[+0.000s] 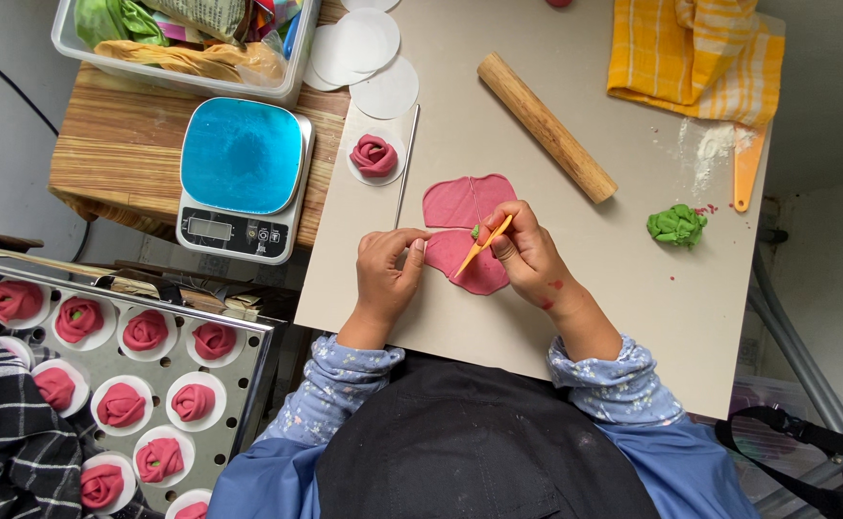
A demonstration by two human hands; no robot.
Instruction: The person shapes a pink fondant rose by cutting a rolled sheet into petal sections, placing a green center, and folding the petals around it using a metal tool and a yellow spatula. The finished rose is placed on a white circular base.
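Shaping step, by the look of it: pink dough discs (468, 235) overlapping on the beige surface (633, 279). Right hand (527, 252), grip pinched on orange tool (484, 245), tip by a green bit. Left hand (388, 269), fingers curled, steadying dough edge. Next probably needing light, exact pressure.

From my remote seat, I see open board (633, 288) to the right of the right hand (527, 252), with only a green dough lump (676, 225) and an orange scraper (745, 171) near the far edge. Ahead, a rolling pin (546, 127) lies slantwise across the way. To the left, a finished dough rose (373, 155), a thin rod (405, 163) and a kitchen scale (241, 178) crowd the passage beside the left hand (388, 272).
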